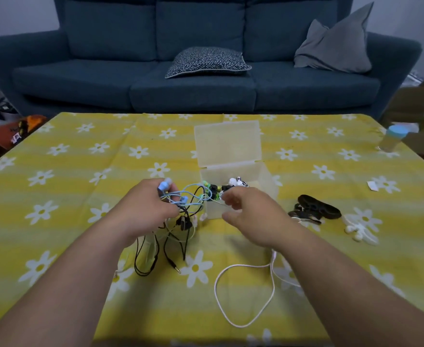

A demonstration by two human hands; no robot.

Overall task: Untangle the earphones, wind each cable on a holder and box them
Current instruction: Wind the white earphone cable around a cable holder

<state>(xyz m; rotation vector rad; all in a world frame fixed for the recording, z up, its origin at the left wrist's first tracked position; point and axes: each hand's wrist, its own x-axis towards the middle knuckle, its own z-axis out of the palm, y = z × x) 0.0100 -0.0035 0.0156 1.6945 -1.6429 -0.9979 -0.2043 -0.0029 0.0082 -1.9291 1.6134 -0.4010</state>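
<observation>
While the left hand [146, 209] grips tangled earphones [189, 196], the right hand [253, 216] — slack-fingered — holds nothing.

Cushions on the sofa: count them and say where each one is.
2. A dark patterned cushion lies flat on the middle seat of the sofa; a plain grey cushion leans at its right end, against the backrest. None else shows.
</observation>
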